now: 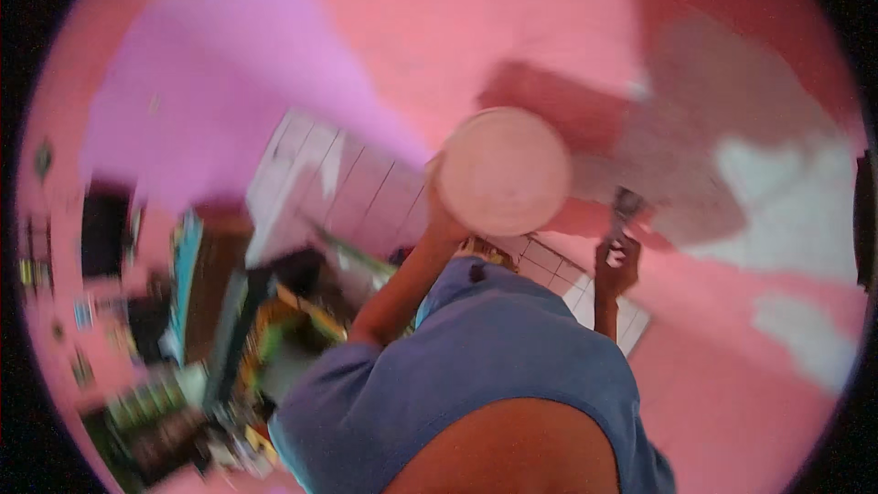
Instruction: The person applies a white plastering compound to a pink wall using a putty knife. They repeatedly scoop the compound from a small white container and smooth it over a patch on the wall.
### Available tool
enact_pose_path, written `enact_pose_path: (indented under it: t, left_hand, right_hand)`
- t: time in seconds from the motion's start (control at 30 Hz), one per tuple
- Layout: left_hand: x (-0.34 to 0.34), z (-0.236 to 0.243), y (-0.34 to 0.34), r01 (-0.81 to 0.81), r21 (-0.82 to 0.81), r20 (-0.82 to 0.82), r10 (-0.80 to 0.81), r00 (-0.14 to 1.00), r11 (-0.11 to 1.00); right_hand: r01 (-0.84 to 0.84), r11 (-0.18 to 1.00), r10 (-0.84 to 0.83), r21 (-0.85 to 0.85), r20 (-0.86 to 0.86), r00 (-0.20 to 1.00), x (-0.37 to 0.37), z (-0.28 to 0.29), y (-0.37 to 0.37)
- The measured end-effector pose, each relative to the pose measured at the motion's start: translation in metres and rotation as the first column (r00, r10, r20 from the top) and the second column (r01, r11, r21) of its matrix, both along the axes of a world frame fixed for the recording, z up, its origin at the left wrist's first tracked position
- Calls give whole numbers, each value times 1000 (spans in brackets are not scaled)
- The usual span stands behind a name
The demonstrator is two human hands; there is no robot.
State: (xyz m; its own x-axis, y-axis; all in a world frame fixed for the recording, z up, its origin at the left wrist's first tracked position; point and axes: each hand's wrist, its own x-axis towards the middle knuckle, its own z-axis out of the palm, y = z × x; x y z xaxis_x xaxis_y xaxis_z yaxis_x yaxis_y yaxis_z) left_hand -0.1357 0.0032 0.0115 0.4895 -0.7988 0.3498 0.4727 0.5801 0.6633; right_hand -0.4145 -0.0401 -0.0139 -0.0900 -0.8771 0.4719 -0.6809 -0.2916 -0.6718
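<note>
In my left hand (444, 210), closed at its left edge, is a round pale pinkish container (505, 172), seen from above. Blur hides whether it is a shallow dish or a deeper tub. My right hand (617, 263) is closed around a short hand tool (626, 205) with a dark, widened end, like a scraper or a brush. The tool points up towards the patched wall (681, 155), to the right of the container and apart from it. Pink paint, a grey-brown patch and whitish patches show on that wall.
A tiled floor (302, 155) shows beyond my left arm. Leaning boards or furniture (215, 284) and blurred clutter (293, 338) crowd the left side. Farther left stands a dark upright object (107, 229). A dark edge (864, 220) lies at the far right.
</note>
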Motion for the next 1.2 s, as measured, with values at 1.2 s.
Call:
enact_pose_path:
  t: [1.2]
  left_hand:
    - [-58, -16, -46, 569, 596, -383, -422, 822, 566]
  right_hand:
    - [456, 831, -369, -320, 295, 881, -154, 67, 19]
